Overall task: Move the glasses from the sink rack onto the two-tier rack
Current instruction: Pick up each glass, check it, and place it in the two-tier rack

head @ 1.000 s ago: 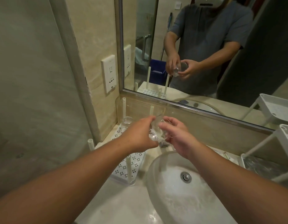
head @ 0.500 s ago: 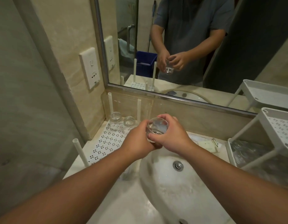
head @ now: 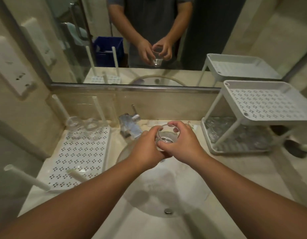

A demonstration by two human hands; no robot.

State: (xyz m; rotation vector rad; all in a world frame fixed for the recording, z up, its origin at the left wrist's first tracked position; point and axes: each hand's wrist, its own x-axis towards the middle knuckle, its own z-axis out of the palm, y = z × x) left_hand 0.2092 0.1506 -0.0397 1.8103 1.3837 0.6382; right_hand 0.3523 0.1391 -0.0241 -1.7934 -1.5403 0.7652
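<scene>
The single head-worn camera looked forward and steeply down from close above the sink (head: 166,187), facing the mirror (head: 209,31), with racks at both edges of its wide view.

Clear, glossy glass (head: 167,139) there, see-through to its thick base. The sink rack (head: 80,152) looks like matt white perforated plastic, same as the two-tier rack (head: 263,102). Shiny chrome metal on the tap (head: 130,125), and the counter (head: 244,171) reads as polished pale stone.
</scene>
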